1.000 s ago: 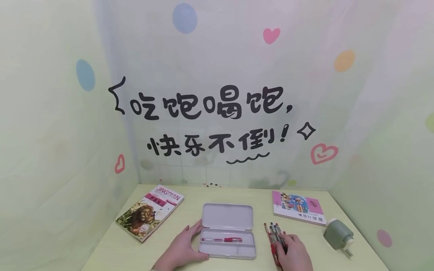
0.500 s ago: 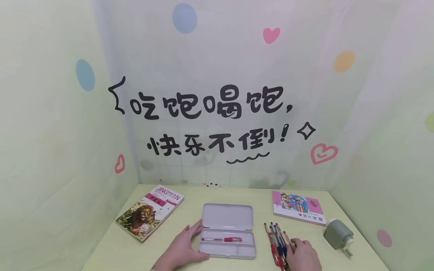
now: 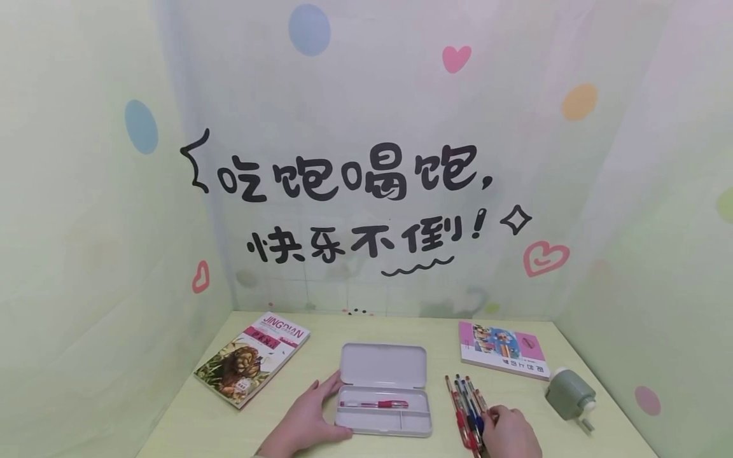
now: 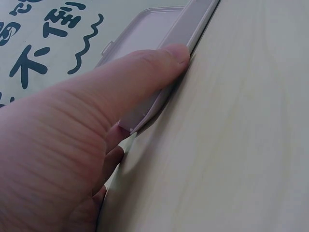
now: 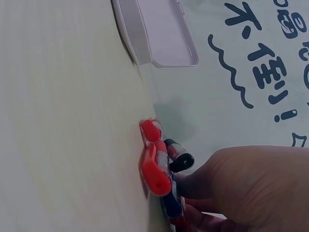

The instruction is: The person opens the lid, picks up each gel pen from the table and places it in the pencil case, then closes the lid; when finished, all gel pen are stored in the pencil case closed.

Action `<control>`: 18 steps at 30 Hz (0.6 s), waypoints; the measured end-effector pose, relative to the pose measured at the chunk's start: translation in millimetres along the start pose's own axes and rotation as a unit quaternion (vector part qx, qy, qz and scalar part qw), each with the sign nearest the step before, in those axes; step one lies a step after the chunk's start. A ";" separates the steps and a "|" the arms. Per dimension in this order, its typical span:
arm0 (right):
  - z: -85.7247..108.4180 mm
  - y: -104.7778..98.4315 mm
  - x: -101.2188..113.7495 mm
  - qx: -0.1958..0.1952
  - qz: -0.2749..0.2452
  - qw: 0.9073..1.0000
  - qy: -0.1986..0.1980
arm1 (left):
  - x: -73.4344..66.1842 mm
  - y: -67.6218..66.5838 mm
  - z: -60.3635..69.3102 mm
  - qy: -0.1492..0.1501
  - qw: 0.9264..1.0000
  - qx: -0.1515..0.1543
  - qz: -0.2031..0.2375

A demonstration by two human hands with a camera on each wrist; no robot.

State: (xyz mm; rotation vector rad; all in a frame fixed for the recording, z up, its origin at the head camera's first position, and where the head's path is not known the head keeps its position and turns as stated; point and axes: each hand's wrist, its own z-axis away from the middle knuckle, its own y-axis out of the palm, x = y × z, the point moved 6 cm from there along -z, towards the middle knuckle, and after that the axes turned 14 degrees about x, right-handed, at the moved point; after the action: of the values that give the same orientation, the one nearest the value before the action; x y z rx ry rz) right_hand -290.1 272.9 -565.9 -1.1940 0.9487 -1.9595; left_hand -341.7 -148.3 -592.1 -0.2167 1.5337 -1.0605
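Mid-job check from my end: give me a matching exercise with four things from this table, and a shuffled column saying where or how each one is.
Things
1. pencil case
2. bunch of pens
3. lion book
4. sharpener

Places and states
A. grey-green, near the right edge of the table
B. lid open, with the left hand on it
C. touched by the right hand
D. lying at the table's left side

Right pairs: 1-B, 2-C, 3-D, 4-A
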 end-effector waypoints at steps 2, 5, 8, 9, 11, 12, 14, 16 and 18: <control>0.6 -0.1 -0.5 0.000 -0.008 1.000 0.002 | 0.2 -0.3 0.0 0.000 1.000 0.000 0.001; 0.8 0.1 -1.6 0.002 -0.019 1.000 0.004 | -0.4 -0.7 0.1 0.000 1.000 0.000 0.001; -0.7 0.7 -3.5 0.004 -0.030 1.000 -0.001 | -1.3 -0.2 0.2 0.000 1.000 0.002 0.000; -1.6 1.2 -4.4 0.005 -0.034 0.999 -0.002 | -1.5 0.0 0.3 0.000 1.000 0.002 0.000; -2.8 1.8 -5.3 0.007 -0.041 0.999 -0.005 | -1.4 0.5 0.3 -0.002 1.000 0.003 0.000; -3.0 1.9 -5.1 0.007 -0.043 0.999 -0.005 | -1.5 0.5 0.3 -0.002 1.000 0.003 0.001; -2.7 1.8 -4.7 0.007 -0.046 0.999 -0.003 | -1.5 0.1 0.4 -0.003 1.000 0.003 0.002; -1.4 1.4 -3.4 0.005 -0.045 0.999 0.000 | -1.2 -0.1 0.4 -0.004 1.000 0.004 0.004; 0.0 0.6 -2.0 0.002 -0.041 0.999 0.001 | -0.7 0.0 0.3 -0.005 1.000 0.005 0.005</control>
State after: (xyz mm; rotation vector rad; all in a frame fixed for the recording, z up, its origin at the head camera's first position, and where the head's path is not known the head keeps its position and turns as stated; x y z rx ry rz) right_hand -289.2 274.2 -567.3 -1.2462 0.9096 -2.0269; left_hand -341.2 -148.0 -591.5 -0.2065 1.5194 -1.0567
